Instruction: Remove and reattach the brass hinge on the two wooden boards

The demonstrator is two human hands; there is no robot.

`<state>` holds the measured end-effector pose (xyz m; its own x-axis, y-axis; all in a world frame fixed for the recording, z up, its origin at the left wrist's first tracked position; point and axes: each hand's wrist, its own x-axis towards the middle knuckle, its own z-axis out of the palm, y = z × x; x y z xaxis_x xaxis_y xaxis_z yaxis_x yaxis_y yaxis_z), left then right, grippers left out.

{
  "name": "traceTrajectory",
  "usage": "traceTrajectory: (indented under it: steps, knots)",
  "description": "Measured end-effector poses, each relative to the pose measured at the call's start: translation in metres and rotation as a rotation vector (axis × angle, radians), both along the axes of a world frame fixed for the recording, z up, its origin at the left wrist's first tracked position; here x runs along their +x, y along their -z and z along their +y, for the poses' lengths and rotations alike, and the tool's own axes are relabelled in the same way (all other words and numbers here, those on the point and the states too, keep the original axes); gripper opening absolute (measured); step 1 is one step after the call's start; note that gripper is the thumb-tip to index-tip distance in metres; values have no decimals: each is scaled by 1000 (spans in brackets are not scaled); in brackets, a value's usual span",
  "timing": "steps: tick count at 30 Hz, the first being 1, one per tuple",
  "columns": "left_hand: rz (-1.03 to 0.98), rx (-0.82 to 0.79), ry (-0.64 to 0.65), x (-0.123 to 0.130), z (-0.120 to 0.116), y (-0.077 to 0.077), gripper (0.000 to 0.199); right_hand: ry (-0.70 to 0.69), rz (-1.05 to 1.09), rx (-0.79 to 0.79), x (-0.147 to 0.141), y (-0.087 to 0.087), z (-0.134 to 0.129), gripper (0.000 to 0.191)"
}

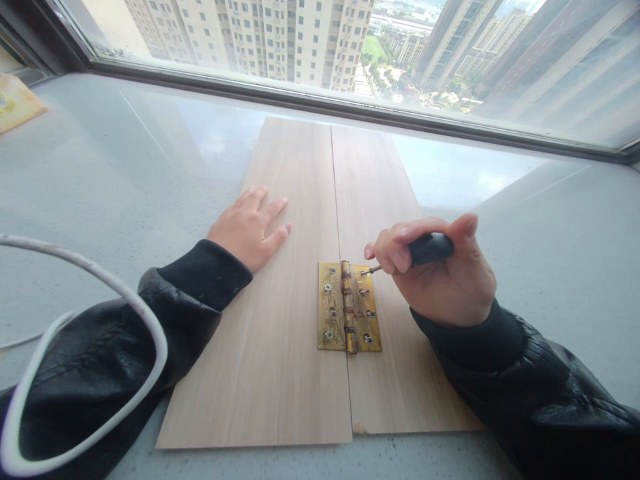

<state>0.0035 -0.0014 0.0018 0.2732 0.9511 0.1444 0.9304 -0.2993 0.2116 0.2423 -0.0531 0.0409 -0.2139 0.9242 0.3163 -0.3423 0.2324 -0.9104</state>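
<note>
Gripping screwdriver (pixel 431 249), right hand (pixel 443 277), hinge (pixel 349 307) to its left

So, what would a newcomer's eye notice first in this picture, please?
Probably the worn brass-coloured metal hinge, bridging two pale wood-grained boards near the middle. Just right of it, the bare right hand holds a black-handled screwdriver, its tip at the hinge's upper right. A thick, looped white cable stands out at lower left.

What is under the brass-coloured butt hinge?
The left wood-grain board and right wood-grain board, meeting at a narrow seam. The hinge hides the seam and board surfaces directly beneath it.
</note>
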Motion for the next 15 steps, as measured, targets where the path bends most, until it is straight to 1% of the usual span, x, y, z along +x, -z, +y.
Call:
traceTrajectory:
  steps: [3, 5, 6, 9, 11, 13, 15]
  knots:
    - [1, -3, 1, 0, 0, 0, 55, -33, 30, -23, -2, -2, 0, 56]
    - [2, -5, -1, 0, 0, 0, 55, -48, 35, -16, -2, -4, 0, 58]
    - [2, -7, -1, 0, 0, 0, 55, -57, 30, -14, -1, -4, -1, 56]
    - [4, -6, 0, 0, 0, 0, 54, -67, 9, -1, 0, -4, -1, 38]
    - [4, -5, 1, 0, 0, 0, 54, -34, -10, 49, 1, -2, 0, 36]
    - [4, -7, 3, 0, 0, 0, 54, 13, -30, 92, 1, 1, 0, 44]
    - [4, -11, 2, 0, 0, -1, 55, 27, -29, 79, -1, 2, 1, 53]
